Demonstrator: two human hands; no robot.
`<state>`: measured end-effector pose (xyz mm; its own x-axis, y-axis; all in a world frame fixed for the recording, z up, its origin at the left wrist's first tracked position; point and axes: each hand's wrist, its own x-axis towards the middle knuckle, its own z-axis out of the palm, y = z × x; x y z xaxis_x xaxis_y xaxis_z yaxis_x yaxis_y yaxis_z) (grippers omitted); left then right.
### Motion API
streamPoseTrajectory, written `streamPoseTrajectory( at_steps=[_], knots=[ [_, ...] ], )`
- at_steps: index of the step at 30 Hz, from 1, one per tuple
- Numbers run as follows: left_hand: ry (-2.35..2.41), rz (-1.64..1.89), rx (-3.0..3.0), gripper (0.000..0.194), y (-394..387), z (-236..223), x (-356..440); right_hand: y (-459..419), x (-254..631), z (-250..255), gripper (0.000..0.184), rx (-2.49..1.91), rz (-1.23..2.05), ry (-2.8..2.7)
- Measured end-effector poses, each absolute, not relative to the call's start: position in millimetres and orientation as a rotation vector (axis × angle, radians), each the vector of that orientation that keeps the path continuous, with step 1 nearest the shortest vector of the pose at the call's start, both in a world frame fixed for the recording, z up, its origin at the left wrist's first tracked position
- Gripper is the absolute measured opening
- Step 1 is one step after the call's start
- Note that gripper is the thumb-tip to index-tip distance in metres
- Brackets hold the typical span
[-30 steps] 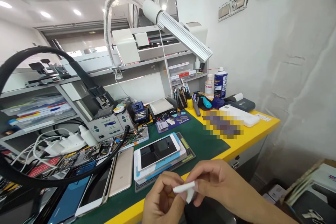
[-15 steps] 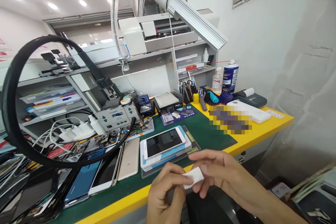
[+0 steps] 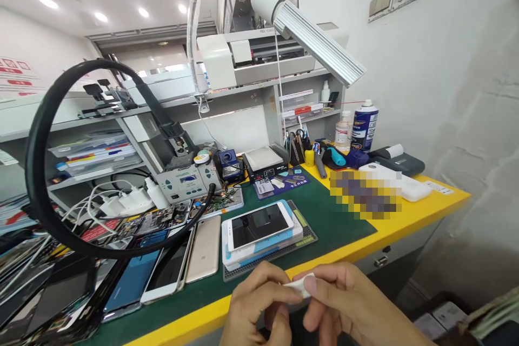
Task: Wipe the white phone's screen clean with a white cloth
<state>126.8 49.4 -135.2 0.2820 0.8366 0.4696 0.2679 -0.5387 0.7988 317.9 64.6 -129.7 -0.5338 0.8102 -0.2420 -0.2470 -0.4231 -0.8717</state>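
A small white piece (image 3: 299,285), soft-edged like folded tissue, is pinched between both hands in front of the bench's yellow edge. My left hand (image 3: 259,303) grips its left end with bent fingers. On the right end, the thumb of my right hand (image 3: 340,300) presses down while the fingers curl underneath. Much of the piece is covered by the fingers. Beyond my hands a white phone (image 3: 259,225) with a dark screen lies face up on a blue-and-white box (image 3: 243,260), which rests on a grey perforated mat (image 3: 310,232).
Left of the box lie a gold phone (image 3: 205,248), a white phone (image 3: 168,265) and a blue phone (image 3: 133,275). A thick black hose (image 3: 34,173) loops over the left side. A lamp (image 3: 320,38) hangs above; a spray can (image 3: 364,124) stands at the back right.
My right hand has closed in on the white piece, its thumb now pressing on the piece's right end. The view has shifted slightly, so the bench appears further right and lower.
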Motion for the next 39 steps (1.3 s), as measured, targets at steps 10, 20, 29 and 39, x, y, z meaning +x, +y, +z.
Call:
streamPoseTrajectory(
  at_steps=[10, 20, 29, 39],
  knots=[
    [1.421, 1.085, 2.577, 0.029, 114.5, -96.8, 37.0, 121.0, 329.2, -117.0, 0.029, -1.079, 0.348, -1.725],
    [1.540, 0.690, 2.506, 0.059, 122.4, -121.8, 26.4, 132.3, 273.1, -139.0, 0.033, -0.748, -0.261, -2.304],
    [1.622, 0.577, 2.384, 0.063, 125.5, -124.2, 17.0, 171.8, 353.5, -125.1, 0.028, -1.264, -0.430, -2.183],
    [1.628, 0.597, 2.453, 0.062, 124.8, -123.3, 18.7, 178.0, 355.9, -106.1, 0.031, -1.443, 0.048, -1.855]
  ],
)
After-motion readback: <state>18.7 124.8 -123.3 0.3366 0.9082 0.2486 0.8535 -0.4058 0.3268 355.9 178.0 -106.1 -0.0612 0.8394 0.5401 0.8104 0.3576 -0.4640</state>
